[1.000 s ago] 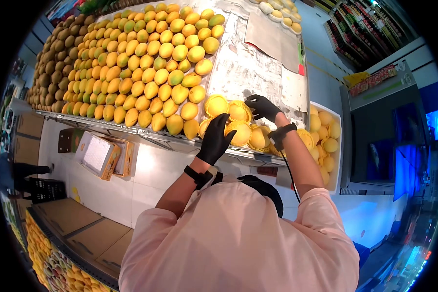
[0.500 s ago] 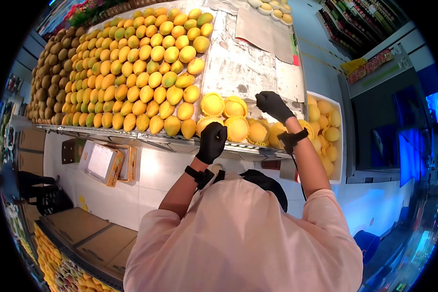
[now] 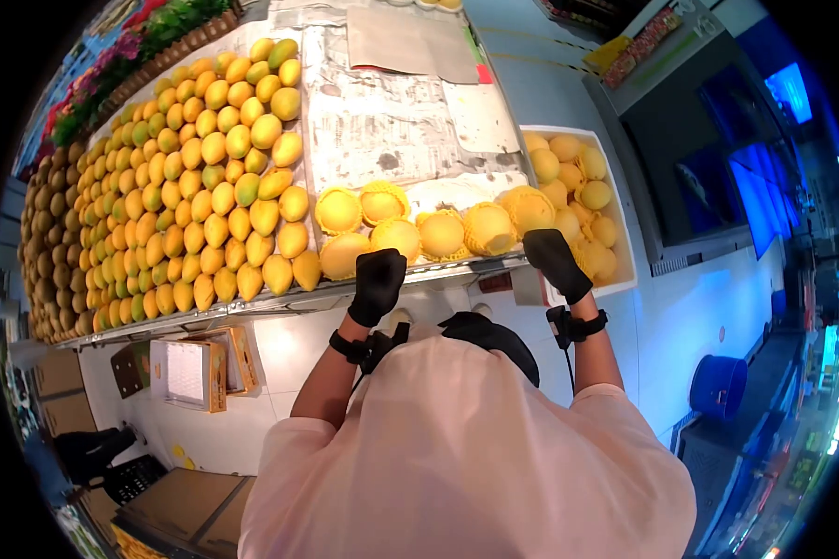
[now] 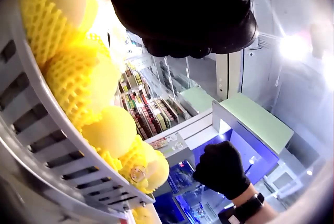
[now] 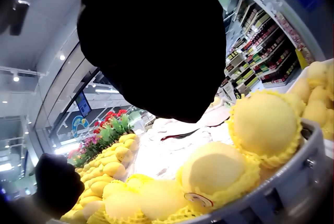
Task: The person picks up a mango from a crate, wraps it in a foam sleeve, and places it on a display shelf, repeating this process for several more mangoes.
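My left hand (image 3: 379,279), in a black glove, is curled with nothing in it, at the front edge of the display stand (image 3: 438,270). Beside its knuckles lie several round yellow fruits (image 3: 394,238) in yellow foam nets. My right hand (image 3: 557,259), gloved the same way, is also curled and holds nothing. It overlaps the stand's front right corner in the head view, close to the last netted fruit (image 3: 526,209). In the left wrist view the right hand (image 4: 222,169) shows as a fist, apart from the fruit. The right wrist view shows the left hand (image 5: 57,185) likewise.
Rows of mangoes (image 3: 214,149) fill the stand to the left, with brown fruits (image 3: 51,224) beyond. Paper (image 3: 373,121) covers the stand behind the netted fruits. A white foam box (image 3: 629,252) of yellow fruits stands at the right. Cartons (image 3: 191,373) lie on the floor.
Both hands have drawn back from the netted fruits toward the body and their fingers have curled. The right hand has moved to the stand's corner. The head view has turned right.
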`<state>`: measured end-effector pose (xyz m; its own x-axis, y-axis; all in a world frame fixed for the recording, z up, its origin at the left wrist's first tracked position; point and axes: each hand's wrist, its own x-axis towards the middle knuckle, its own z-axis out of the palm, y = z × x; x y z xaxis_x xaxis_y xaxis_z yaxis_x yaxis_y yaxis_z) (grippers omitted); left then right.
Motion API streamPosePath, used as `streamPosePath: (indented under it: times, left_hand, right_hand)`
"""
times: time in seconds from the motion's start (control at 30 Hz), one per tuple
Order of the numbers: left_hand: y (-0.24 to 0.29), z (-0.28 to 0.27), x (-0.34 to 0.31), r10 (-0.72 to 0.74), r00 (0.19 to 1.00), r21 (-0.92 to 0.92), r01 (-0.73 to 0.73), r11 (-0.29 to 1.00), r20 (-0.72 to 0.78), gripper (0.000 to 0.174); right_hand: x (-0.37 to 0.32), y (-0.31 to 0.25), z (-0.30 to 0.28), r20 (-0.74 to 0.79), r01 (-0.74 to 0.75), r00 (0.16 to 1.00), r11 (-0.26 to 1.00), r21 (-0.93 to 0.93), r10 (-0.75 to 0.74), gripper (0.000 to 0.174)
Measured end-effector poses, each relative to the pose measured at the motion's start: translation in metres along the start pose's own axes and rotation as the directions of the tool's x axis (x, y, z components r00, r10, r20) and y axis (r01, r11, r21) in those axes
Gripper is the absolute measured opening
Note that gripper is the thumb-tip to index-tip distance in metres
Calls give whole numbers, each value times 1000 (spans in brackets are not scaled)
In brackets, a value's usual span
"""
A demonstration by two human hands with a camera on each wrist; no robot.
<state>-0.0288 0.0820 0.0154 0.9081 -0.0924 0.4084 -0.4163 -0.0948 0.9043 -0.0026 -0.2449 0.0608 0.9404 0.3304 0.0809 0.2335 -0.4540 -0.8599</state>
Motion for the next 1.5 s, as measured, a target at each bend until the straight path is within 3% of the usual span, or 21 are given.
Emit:
streamPosePath:
  times: [0.07, 0.13, 0.17, 0.27, 0.4, 0.43, 0.5, 0.73, 0.93, 1.03, 1.13, 1.2, 1.3, 1.4, 1.43, 1.47, 1.5]
  left_hand:
    - [0, 13, -5, -37, 999, 23, 36, 999, 28, 28]
    - [-3, 25, -7, -87, 991, 123, 74, 990, 102, 29]
    - [-3, 28, -6, -124, 977, 91, 110, 990, 171, 30]
    - [3, 45, -6, -124, 981, -70, 135, 988, 147, 24]
    - [4, 58, 0, -133, 972, -180, 169, 969, 196, 22]
    - [-3, 60, -1, -111, 969, -220, 161, 962, 221, 21]
    - [-5, 61, -3, -183, 934, -339, 287, 896, 308, 26]
    - [-3, 66, 3, -279, 766, -405, 568, 717, 580, 40]
    - [2, 92, 5, -497, 754, -148, 602, 785, 430, 42]
    - [10, 104, 6, -458, 809, -259, 562, 785, 367, 43]
    - [8, 123, 2, -369, 868, -225, 453, 863, 333, 45]
    - [8, 139, 0, -384, 868, -251, 466, 848, 315, 47]
    - [15, 163, 0, -419, 864, -201, 480, 854, 279, 49]
    - [19, 188, 3, -436, 853, -209, 500, 841, 287, 50]
    - [19, 195, 4, -438, 849, -225, 508, 832, 296, 51]
    - [22, 204, 7, -425, 854, -191, 490, 850, 299, 51]
    - [27, 213, 9, -414, 859, -157, 473, 867, 303, 52]
  right_hand:
    - [-19, 11, -1, -15, -10, 1000, 995, -98, 8, 30]
    - [-37, 15, -2, -47, -231, 972, 970, -68, 229, 33]
    - [-45, 17, -1, -79, -184, 982, 959, -215, 171, 37]
    - [-70, 19, -8, -81, -453, 887, 891, 31, 454, 38]
    - [-108, 59, -9, -141, -178, 980, 936, -303, 141, 25]
    - [-117, 63, -10, -156, -330, 937, 939, -98, 313, 22]
    - [-124, 41, -11, -81, -563, 787, 765, 314, 612, 17]
    - [-143, 47, -16, -72, -580, 765, 733, 354, 640, 10]
    - [-149, 82, -19, -75, -573, 774, 745, 342, 629, 8]
    - [-150, 103, -26, -61, -557, 790, 756, 344, 610, 9]
    - [-154, 119, -44, -19, -589, 773, 728, 350, 634, 11]
    - [-159, 132, -61, 25, -604, 765, 702, 378, 644, 12]
    - [-169, 151, -87, -21, -653, 736, 718, 240, 676, 13]
    - [-180, 198, -110, -141, -514, 858, 832, -209, 494, 18]
    - [-182, 209, -124, -57, -314, 939, 777, -546, 340, 22]
    - [-183, 220, -129, -159, -327, 945, 833, -447, 286, 24]
    - [-185, 232, -135, -230, -418, 905, 849, -323, 358, 29]
